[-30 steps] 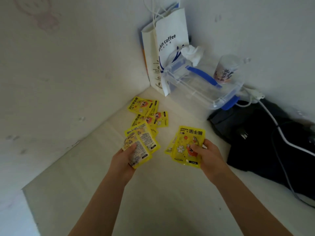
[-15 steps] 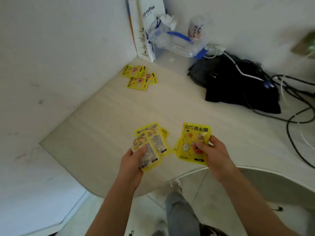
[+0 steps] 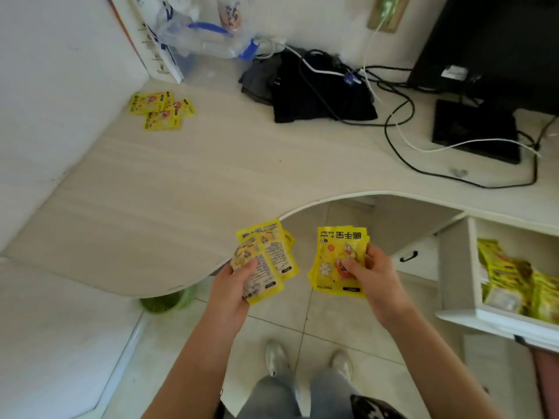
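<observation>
- The left hand (image 3: pixel 234 285) grips a fanned bunch of yellow foil sachets with printed backs (image 3: pixel 266 261), thumb pressed across the top one, held over the rounded edge of the pale wood-grain surface (image 3: pixel 157 189).
- The right hand (image 3: pixel 373 275) pinches a stack of yellow foil sachets with flower print (image 3: pixel 335 261), thumb on the front, held over the tiled floor (image 3: pixel 305 313), just beside the left bunch but apart from it.
- To the right, an open white drawer (image 3: pixel 459 267) holds more yellow packets (image 3: pixel 526 282).
- Near the far left corner of the surface lies a small pile of yellow sachets (image 3: pixel 160 110).
- Behind it stand a white paper bag (image 3: pixel 154 52) and a clear plastic box with blue clips (image 3: pixel 208 43).
- A black cloth bundle (image 3: pixel 317 95) and black and white cables (image 3: pixel 402 131) lie across the back of the surface.
</observation>
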A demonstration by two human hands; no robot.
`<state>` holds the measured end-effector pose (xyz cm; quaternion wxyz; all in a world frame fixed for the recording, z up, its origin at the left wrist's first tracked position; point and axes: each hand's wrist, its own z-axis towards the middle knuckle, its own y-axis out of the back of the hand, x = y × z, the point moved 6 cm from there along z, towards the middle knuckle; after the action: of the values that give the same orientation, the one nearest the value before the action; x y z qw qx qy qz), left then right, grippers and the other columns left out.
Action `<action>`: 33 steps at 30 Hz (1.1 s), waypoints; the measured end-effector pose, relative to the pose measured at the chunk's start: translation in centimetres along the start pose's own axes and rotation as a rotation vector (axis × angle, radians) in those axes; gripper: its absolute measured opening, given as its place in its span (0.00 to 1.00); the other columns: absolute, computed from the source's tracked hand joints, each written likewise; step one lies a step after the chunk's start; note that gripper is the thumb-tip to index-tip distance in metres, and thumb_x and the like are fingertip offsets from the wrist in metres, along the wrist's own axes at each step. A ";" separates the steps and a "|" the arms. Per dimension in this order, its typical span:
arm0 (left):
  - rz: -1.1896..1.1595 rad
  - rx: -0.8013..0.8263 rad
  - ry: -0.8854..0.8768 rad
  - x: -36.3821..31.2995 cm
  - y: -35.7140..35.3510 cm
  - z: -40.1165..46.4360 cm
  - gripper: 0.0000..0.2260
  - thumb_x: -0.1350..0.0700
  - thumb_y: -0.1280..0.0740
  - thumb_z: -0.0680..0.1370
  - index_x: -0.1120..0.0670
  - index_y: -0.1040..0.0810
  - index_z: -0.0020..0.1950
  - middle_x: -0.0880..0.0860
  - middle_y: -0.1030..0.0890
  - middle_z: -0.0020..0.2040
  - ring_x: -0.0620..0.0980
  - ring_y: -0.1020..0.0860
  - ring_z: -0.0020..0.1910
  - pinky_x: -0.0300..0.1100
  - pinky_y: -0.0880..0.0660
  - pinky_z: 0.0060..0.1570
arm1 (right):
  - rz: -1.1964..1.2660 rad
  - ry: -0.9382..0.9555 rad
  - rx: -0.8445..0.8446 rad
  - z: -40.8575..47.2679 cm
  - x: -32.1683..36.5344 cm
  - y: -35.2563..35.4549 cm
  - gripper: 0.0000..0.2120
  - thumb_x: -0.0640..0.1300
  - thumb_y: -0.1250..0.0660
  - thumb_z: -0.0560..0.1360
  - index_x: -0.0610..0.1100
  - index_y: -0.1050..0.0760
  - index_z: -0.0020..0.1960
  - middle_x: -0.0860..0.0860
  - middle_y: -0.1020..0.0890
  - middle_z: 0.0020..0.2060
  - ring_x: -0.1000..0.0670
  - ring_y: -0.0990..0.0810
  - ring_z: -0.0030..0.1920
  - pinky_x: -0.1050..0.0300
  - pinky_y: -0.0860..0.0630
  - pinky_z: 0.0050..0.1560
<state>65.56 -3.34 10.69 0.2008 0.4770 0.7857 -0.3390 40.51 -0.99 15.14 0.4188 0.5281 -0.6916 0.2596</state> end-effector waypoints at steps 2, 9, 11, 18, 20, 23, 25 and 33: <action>0.030 0.029 -0.006 1.3 -1.4 -0.7 0.13 0.64 0.33 0.76 0.59 0.22 0.60 0.60 0.15 0.52 0.55 0.15 0.45 0.49 0.18 0.38 | 0.016 -0.003 -0.025 -1.0 -1.1 2.2 0.08 0.34 0.33 0.75 0.42 0.23 0.52 0.44 0.16 0.46 0.48 0.16 0.40 0.49 0.19 0.42; 0.134 0.082 0.037 7.2 -6.3 -3.4 0.13 0.63 0.32 0.76 0.60 0.22 0.60 0.60 0.16 0.53 0.59 0.17 0.50 0.51 0.19 0.44 | 0.097 -0.026 -0.092 -4.7 -4.5 10.0 0.09 0.33 0.33 0.75 0.42 0.23 0.53 0.43 0.15 0.47 0.44 0.15 0.43 0.49 0.19 0.42; 0.166 0.092 0.051 9.6 -8.3 -4.7 0.12 0.63 0.32 0.76 0.60 0.22 0.59 0.60 0.15 0.51 0.58 0.17 0.47 0.51 0.19 0.43 | 0.095 -0.029 -0.120 -5.8 -5.8 13.4 0.09 0.33 0.33 0.75 0.42 0.23 0.53 0.42 0.15 0.48 0.43 0.15 0.45 0.45 0.18 0.46; 0.240 0.081 0.049 18.5 -14.2 -8.7 0.14 0.63 0.31 0.75 0.62 0.23 0.61 0.63 0.17 0.55 0.59 0.17 0.48 0.52 0.18 0.40 | 0.131 -0.025 -0.212 -9.5 -10.0 26.6 0.07 0.32 0.33 0.75 0.39 0.24 0.52 0.42 0.16 0.47 0.44 0.15 0.45 0.43 0.18 0.49; 0.239 0.096 0.069 21.4 -16.6 -9.9 0.13 0.64 0.32 0.76 0.62 0.22 0.60 0.62 0.17 0.53 0.57 0.16 0.44 0.50 0.18 0.37 | 0.139 -0.018 -0.235 -10.3 -11.0 30.4 0.07 0.32 0.33 0.75 0.38 0.25 0.52 0.42 0.16 0.47 0.45 0.16 0.44 0.45 0.18 0.48; 0.236 0.127 0.119 25.9 -20.3 -11.7 0.10 0.64 0.32 0.76 0.59 0.21 0.57 0.59 0.15 0.49 0.54 0.15 0.41 0.49 0.19 0.35 | 0.148 0.003 -0.272 -11.0 -12.2 35.7 0.08 0.32 0.33 0.75 0.41 0.24 0.51 0.45 0.16 0.46 0.49 0.16 0.42 0.51 0.18 0.44; 0.236 0.155 0.157 28.5 -22.7 -12.6 0.11 0.63 0.33 0.76 0.59 0.21 0.58 0.60 0.15 0.50 0.55 0.15 0.41 0.48 0.19 0.34 | 0.162 0.022 -0.301 -11.3 -12.6 38.9 0.08 0.32 0.33 0.74 0.44 0.24 0.49 0.47 0.16 0.44 0.51 0.16 0.41 0.54 0.19 0.41; 0.302 0.225 0.217 34.2 -31.9 -12.1 0.13 0.64 0.32 0.75 0.60 0.22 0.60 0.61 0.17 0.53 0.56 0.16 0.44 0.53 0.18 0.41 | 0.225 0.025 -0.388 -10.4 -12.4 47.7 0.10 0.31 0.34 0.74 0.46 0.24 0.48 0.47 0.16 0.44 0.49 0.16 0.42 0.49 0.18 0.45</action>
<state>21.47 16.32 8.04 0.1090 0.6423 0.6797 -0.3370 -0.43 28.41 13.86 0.4895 0.3538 -0.7779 0.1734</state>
